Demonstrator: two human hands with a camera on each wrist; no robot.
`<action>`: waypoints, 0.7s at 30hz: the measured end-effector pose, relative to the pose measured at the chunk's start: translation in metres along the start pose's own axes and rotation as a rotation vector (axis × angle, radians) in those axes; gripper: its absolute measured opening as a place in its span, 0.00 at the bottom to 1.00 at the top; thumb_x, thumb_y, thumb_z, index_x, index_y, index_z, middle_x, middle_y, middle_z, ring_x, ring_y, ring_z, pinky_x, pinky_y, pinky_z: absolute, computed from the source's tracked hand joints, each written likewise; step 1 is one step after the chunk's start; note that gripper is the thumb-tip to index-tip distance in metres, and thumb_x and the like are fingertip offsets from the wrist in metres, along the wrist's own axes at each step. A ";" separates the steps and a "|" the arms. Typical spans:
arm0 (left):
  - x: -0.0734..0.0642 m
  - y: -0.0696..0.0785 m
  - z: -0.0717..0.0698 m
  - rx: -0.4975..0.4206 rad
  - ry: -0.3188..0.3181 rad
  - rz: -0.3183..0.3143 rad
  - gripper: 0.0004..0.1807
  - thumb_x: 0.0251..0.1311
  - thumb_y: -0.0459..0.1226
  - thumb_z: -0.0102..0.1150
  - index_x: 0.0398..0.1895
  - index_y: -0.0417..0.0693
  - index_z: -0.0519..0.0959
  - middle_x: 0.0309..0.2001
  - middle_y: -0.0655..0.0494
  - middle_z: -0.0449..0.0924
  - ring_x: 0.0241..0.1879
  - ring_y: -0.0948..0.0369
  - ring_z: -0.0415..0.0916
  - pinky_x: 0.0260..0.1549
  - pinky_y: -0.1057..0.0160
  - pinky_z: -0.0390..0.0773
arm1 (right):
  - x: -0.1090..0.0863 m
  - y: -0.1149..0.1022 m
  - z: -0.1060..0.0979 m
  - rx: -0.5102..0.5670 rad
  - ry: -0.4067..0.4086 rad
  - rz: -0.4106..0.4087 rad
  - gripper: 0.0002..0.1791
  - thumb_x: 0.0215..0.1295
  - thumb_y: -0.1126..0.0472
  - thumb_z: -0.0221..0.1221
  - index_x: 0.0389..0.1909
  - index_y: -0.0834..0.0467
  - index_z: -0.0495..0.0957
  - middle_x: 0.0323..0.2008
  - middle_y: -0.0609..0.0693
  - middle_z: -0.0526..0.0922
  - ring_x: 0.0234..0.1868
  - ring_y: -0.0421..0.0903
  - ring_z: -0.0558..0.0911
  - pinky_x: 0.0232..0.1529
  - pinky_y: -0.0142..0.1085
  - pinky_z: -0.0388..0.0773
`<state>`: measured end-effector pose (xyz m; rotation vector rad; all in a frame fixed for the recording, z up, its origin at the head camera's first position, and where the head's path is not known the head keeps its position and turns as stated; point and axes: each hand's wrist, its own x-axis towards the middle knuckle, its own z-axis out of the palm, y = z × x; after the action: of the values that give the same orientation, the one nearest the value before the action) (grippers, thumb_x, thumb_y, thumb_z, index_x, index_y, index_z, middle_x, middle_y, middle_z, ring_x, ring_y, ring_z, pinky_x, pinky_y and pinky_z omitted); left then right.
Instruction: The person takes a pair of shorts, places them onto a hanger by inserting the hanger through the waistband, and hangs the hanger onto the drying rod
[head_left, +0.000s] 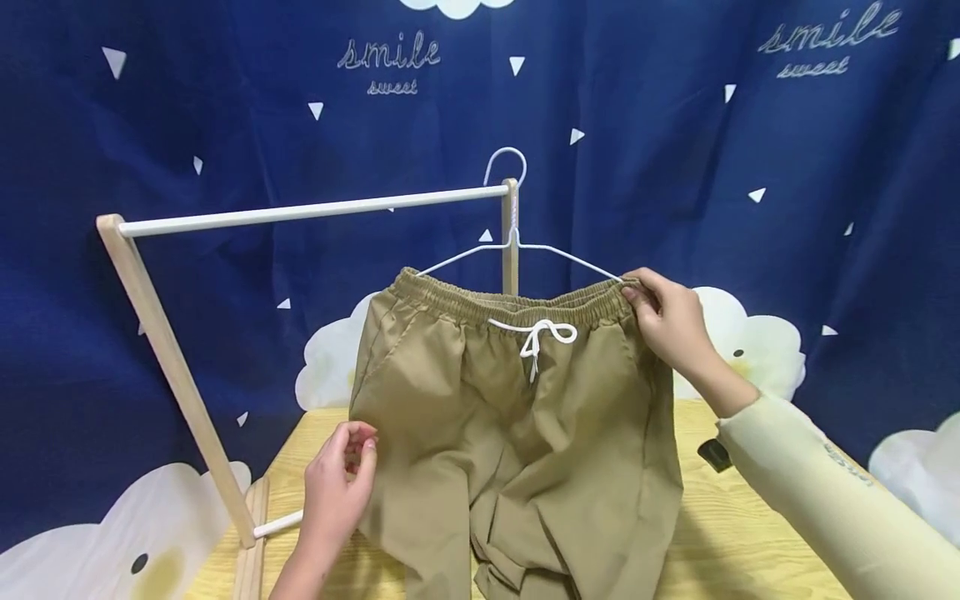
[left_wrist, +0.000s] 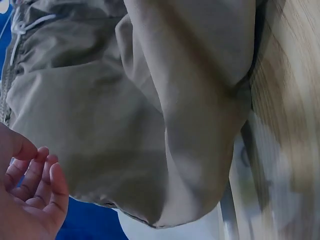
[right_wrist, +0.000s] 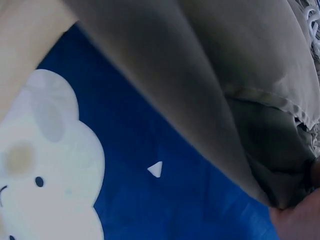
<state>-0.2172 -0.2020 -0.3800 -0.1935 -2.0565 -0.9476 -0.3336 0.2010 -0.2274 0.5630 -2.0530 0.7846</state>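
Khaki trousers with an elastic waistband and a white drawstring tied in a bow hang spread out in the head view. A white wire hanger reaches into the waistband, its hook rising by the end of a rack's rail. At the waistband's right corner my right hand pinches the fabric beside the hanger's end; in the right wrist view this hand is partly cut off. Beside the left edge of the trousers, my left hand is loosely curled and holds nothing, as the left wrist view also shows.
A wooden rack with a white rail stands at the left on a light wood-grain table. Behind hangs a dark blue curtain with white clouds and triangles. A small black thing shows near the right sleeve.
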 end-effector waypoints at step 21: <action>0.002 -0.013 -0.022 0.069 0.033 0.027 0.09 0.57 0.21 0.61 0.38 0.39 0.80 0.31 0.51 0.82 0.30 0.67 0.76 0.24 0.70 0.76 | 0.055 -0.043 0.065 0.126 -0.034 0.054 0.07 0.73 0.62 0.58 0.43 0.57 0.84 0.35 0.56 0.87 0.36 0.56 0.80 0.44 0.57 0.73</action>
<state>-0.2101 -0.2262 -0.3781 -0.1675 -2.0483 -0.8562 -0.3717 0.1192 -0.1964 0.5961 -2.0670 0.9480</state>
